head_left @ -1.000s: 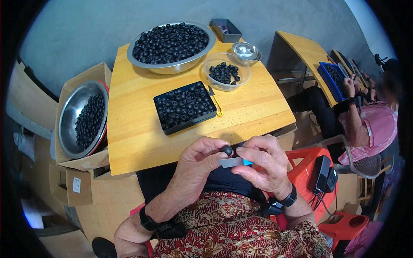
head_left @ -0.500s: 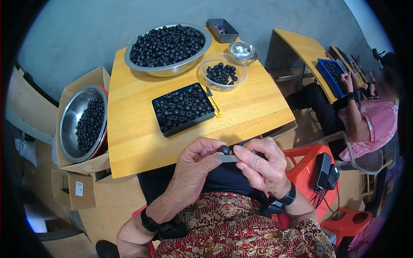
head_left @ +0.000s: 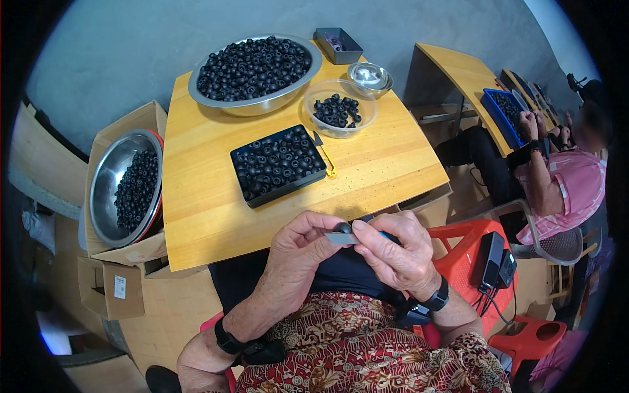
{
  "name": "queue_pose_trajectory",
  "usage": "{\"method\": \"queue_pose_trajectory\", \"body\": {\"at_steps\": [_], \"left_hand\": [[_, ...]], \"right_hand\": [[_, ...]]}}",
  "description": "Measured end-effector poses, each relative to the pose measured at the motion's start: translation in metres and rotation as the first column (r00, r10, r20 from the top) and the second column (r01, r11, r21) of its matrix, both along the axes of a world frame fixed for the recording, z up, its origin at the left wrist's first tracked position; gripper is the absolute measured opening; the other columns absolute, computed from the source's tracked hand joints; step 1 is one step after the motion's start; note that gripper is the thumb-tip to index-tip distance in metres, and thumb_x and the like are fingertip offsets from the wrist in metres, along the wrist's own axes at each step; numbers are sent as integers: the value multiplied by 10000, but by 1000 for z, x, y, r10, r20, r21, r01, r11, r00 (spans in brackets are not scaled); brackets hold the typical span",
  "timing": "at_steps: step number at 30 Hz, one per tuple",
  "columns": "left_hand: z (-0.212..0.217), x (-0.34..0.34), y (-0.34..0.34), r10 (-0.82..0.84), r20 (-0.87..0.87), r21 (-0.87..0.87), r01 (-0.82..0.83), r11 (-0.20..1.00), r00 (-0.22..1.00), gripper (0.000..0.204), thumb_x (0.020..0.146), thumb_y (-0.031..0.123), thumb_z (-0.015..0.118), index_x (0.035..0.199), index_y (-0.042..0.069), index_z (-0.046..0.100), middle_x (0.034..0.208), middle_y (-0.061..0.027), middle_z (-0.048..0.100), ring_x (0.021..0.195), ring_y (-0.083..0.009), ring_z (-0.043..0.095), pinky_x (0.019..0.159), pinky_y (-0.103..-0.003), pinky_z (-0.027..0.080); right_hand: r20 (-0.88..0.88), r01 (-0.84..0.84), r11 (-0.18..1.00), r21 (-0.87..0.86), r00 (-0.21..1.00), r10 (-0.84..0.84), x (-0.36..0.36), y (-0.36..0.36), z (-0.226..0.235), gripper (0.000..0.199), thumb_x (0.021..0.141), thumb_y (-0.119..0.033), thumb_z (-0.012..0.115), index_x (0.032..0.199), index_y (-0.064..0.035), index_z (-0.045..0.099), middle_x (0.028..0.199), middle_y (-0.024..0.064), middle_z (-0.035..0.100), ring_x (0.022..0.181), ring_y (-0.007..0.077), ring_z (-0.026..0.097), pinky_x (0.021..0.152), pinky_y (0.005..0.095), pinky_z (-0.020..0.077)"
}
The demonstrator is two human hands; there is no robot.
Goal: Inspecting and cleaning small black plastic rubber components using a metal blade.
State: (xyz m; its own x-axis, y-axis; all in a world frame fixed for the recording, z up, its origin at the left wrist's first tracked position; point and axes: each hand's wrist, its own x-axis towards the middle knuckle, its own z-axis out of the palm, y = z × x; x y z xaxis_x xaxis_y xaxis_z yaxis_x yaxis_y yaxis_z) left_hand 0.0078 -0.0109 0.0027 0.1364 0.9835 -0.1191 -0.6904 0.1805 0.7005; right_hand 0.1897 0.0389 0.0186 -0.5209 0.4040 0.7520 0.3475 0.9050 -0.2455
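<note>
Just off the near edge of the yellow wooden desk [head_left: 216, 216], the left hand [head_left: 298, 252] pinches a small round black fruit [head_left: 343, 228] between thumb and fingertips, pressing it against the grey blade of a small blue-handled knife [head_left: 344, 238] gripped in the closed fingers of the right hand [head_left: 393, 252]; a black rectangular tray of black fruits [head_left: 278, 165] sits mid-desk, a large steel bowl of the same fruit [head_left: 254, 67] at the far edge

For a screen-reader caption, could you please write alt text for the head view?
Both hands, left hand and right hand, hold a small black bead on a flat tool above a wooden table bearing bowls and a black tray of beads.
</note>
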Motion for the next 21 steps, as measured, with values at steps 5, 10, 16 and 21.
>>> {"method": "queue_pose_trajectory", "body": {"at_steps": [5, 10, 16, 21], "left_hand": [[4, 0, -1, -21, 48, 20, 20, 1000, 999, 219, 871, -6, 632, 1084, 11, 585, 985, -65, 653, 926, -106, 611, 877, -246, 486], [0, 4, 2, -9, 37, 45, 7, 999, 999, 206, 877, -9, 621, 1078, 10, 581, 1000, -83, 659, 937, -125, 622, 876, -258, 492], [5, 13, 6, 23, 10, 118, -24, 993, 1000, 153, 880, -16, 614, 1025, 13, 578, 990, -93, 663, 915, -134, 628, 867, -264, 498], [3, 15, 10, 20, -25, 115, -17, 993, 999, 122, 876, -11, 624, 986, 18, 578, 981, -99, 666, 906, -132, 629, 870, -264, 495]], "right_hand": [[-3, 38, 999, -1, 999, -38, 0, 1, 0, 436, 651, -58, 800, 1073, -48, 691, 877, 66, 576, 676, 197, 546, 550, 289, 461], [-45, 46, 999, -28, 998, -47, 1, 0, -1, 417, 648, -43, 784, 1056, -51, 695, 869, 68, 614, 674, 197, 543, 574, 303, 444], [-71, 87, 995, 45, 994, -84, 4, 1, -2, 424, 655, -38, 785, 1067, -34, 685, 874, 69, 606, 648, 192, 531, 542, 288, 437], [-85, 58, 993, 102, 995, -50, 7, 6, -4, 434, 657, -23, 766, 1078, -4, 667, 864, 76, 587, 657, 199, 551, 540, 300, 460]]}}
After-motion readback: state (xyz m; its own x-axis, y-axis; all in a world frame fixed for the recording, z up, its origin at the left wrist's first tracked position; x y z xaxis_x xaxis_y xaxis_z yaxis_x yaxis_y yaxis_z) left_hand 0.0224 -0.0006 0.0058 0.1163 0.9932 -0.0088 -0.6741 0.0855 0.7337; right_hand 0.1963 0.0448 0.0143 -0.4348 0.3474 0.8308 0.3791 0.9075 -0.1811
